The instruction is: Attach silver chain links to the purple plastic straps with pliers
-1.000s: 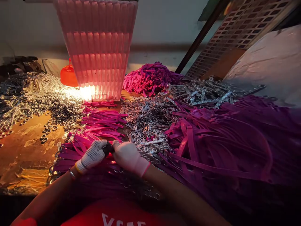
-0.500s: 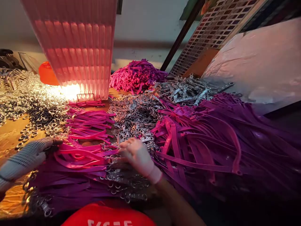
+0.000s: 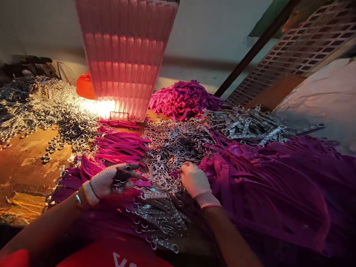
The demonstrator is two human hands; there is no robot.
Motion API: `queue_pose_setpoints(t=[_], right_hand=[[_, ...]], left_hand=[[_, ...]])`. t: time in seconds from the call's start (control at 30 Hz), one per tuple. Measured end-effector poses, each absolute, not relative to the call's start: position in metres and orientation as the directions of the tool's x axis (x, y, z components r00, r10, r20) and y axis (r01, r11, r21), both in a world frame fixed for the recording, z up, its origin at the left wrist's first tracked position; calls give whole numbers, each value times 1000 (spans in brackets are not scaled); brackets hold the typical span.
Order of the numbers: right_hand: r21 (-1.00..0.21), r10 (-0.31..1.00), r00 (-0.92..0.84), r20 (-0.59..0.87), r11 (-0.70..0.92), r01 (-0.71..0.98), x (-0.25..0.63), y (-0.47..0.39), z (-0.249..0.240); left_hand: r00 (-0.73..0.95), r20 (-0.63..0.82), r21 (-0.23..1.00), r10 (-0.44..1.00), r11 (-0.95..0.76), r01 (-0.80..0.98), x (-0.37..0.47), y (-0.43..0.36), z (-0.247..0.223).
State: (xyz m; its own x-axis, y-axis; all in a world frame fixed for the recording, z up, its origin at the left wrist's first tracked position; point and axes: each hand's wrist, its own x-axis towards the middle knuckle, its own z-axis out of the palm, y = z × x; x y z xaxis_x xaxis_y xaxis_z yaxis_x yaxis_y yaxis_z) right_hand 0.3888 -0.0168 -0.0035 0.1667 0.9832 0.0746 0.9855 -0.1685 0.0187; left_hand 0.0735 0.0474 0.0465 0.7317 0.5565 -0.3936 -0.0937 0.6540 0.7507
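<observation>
My left hand (image 3: 107, 182), in a pale knitted glove with dark fingertips, lies over a bundle of pink straps (image 3: 93, 167). Its fingers curl around several small metal rings (image 3: 120, 181), partly hidden by the hand. To the right, my right hand (image 3: 196, 182), gloved too, has its fingertips together at the edge of a pile of metal link pieces (image 3: 180, 142). What those fingertips pinch, if anything, is hidden. Between and below the hands are more metal pieces (image 3: 160, 209), lying in rows beside dark purple straps (image 3: 102, 218).
A large heap of purple straps (image 3: 267, 185) spreads to the right. Loose metal rings (image 3: 75, 126) lie at left beneath a lit orange lamp (image 3: 85, 87). A ribbed translucent sheet (image 3: 125, 59) stands behind. Another pink strap pile (image 3: 185, 98) sits at the back.
My left hand has moved from the left ends of the straps to the right, across them. My right hand has shifted right, toward the metal pile's edge. The camera view has turned left.
</observation>
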Motion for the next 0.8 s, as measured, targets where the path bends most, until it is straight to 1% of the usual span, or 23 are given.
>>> queue_pose_setpoints(t=[0.07,0.1,0.17,0.2,0.23,0.27,0.33,0.4,0.43,0.5,0.57,0.63,0.7,0.8], right_hand=[[-42,971,191,145,-186,982,384,-18,4],[-119,969,170,180,-151,981,376,-19,8],[-359,962,94,257,5,933,350,-23,18],[-484,954,51,297,104,869,333,-25,23],[-584,944,19,329,187,790,315,-28,29],[-648,937,-5,350,245,721,297,-30,35],[-700,934,-51,353,300,649,266,-32,46],[-743,937,-92,336,324,585,245,-33,54],[-773,942,-99,320,320,548,238,-33,57],[-828,957,-65,284,278,487,232,-34,59],[-850,966,3,257,225,477,231,-36,58],[-821,959,33,282,223,526,231,-40,56],[-730,938,12,346,261,632,231,-43,53],[-533,918,-59,391,279,799,227,-47,47]], left_hand=[[746,-388,767,541,638,-64,73,43,45],[751,-376,789,543,612,-48,72,40,44],[764,-313,856,565,515,-30,69,35,43],[765,-271,895,584,446,-24,68,33,43],[764,-229,930,603,368,-12,67,31,43],[761,-188,960,622,280,8,67,30,43],[721,-94,996,686,72,60,70,27,44],[629,25,984,777,-131,124,73,26,46],[578,77,965,812,-206,161,74,25,46],[514,122,934,849,-274,231,74,23,46],[512,108,922,852,-279,268,70,22,48],[555,67,942,829,-235,238,65,21,50],[635,-5,978,773,-130,166,62,21,53],[704,-155,987,693,136,83,63,20,52]])
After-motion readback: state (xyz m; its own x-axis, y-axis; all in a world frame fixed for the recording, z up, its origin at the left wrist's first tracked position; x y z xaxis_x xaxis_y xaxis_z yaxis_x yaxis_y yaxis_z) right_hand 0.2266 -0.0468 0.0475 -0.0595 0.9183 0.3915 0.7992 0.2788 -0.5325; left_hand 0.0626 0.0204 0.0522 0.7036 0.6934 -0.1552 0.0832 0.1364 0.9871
